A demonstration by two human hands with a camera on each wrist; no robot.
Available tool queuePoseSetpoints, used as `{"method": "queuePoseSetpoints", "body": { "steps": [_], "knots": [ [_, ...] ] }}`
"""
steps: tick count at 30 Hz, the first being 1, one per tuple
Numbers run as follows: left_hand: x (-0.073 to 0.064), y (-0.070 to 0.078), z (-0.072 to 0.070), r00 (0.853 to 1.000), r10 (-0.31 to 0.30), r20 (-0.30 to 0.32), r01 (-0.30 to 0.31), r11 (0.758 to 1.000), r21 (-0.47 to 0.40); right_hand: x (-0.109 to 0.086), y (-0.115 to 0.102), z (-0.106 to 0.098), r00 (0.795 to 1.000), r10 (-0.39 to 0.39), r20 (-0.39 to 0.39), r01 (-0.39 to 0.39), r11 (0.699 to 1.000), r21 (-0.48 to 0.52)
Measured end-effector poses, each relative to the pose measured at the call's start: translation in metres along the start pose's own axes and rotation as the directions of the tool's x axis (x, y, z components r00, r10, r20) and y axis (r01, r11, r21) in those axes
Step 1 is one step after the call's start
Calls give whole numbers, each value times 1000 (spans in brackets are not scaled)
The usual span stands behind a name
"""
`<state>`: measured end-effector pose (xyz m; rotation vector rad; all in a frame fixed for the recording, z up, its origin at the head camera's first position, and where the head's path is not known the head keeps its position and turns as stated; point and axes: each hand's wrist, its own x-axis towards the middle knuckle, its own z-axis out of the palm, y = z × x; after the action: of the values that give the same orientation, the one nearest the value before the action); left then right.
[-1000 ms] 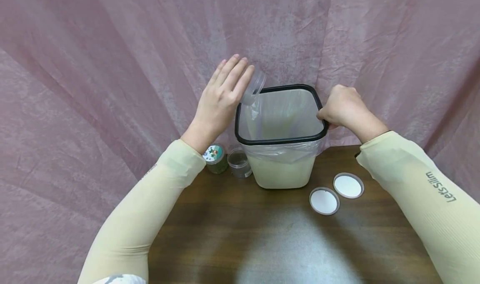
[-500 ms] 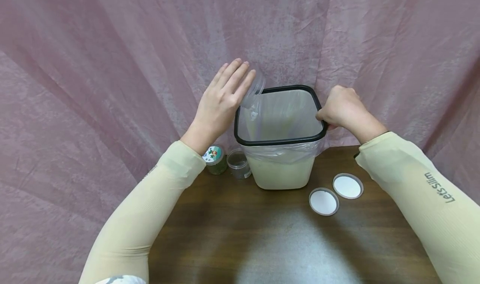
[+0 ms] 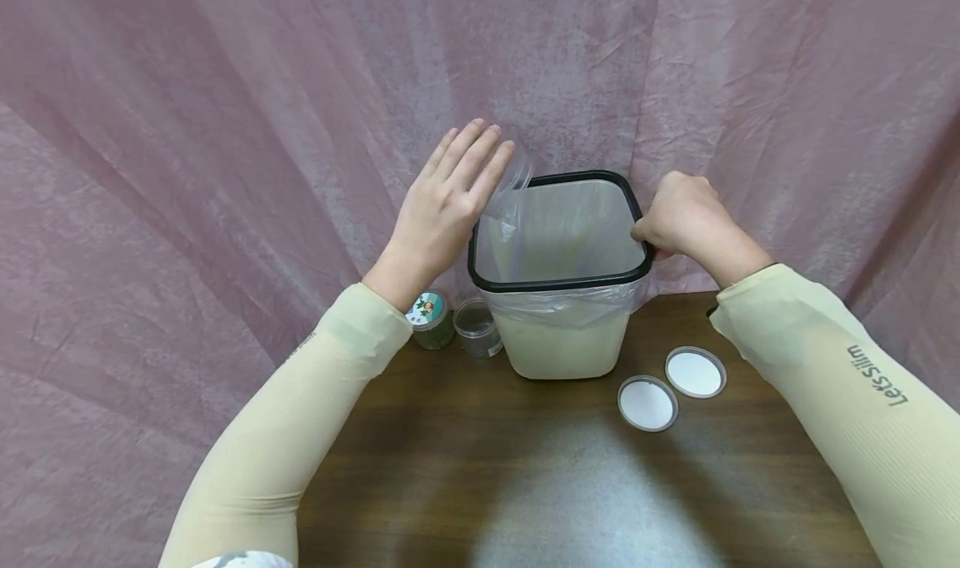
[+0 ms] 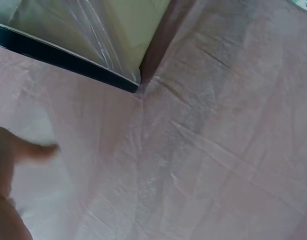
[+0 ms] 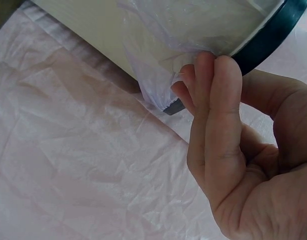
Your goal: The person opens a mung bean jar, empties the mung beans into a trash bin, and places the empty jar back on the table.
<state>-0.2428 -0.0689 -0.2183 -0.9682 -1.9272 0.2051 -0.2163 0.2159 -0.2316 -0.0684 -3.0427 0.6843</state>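
Observation:
My left hand holds a clear plastic jar, tilted over the left back corner of a cream trash bin. Its fingers lie fairly straight along the near side and cover much of the jar. In the left wrist view a blurred thumb shows at the left edge. A black rim ring holds a thin clear bag over the bin's mouth. At the right side my right hand grips this ring, fingers below the rim and against the bag in the right wrist view.
Left of the bin stand a jar with a colourful lid and green contents and an uncovered clear jar. Two round white lids lie to the right on the brown wooden table. A pink curtain hangs directly behind.
My left hand has dipped slightly, and the clear jar has come down and tipped a bit with it. My right hand keeps its grip on the rim, nearly still.

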Motion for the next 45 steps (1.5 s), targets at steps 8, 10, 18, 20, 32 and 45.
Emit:
{"method": "queuePoseSetpoints", "body": {
  "steps": [8, 10, 18, 20, 32, 45],
  "knots": [
    [-1, 1, 0, 999, 31, 18, -31, 999, 24, 0, 0, -1, 1000, 12, 4, -12, 1000, 8],
    [0, 2, 0, 1000, 28, 7, -28, 999, 16, 1, 0, -1, 1000, 12, 5, -12, 1000, 6],
    [0, 2, 0, 998, 34, 51, -35, 999, 17, 3, 0, -2, 1000, 18, -2, -18, 1000, -4],
    [-1, 2, 0, 999, 25, 43, -26, 999, 24, 3, 0, -1, 1000, 21, 1, -21, 1000, 0],
    [-5, 5, 3, 997, 74, -9, -73, 996, 55, 1, 2, 0, 1000, 13, -6, -13, 1000, 3],
    [-13, 4, 3, 973, -226, 55, 232, 960, -156, 1, 2, 0, 1000, 15, -14, -15, 1000, -11]
  ]
}}
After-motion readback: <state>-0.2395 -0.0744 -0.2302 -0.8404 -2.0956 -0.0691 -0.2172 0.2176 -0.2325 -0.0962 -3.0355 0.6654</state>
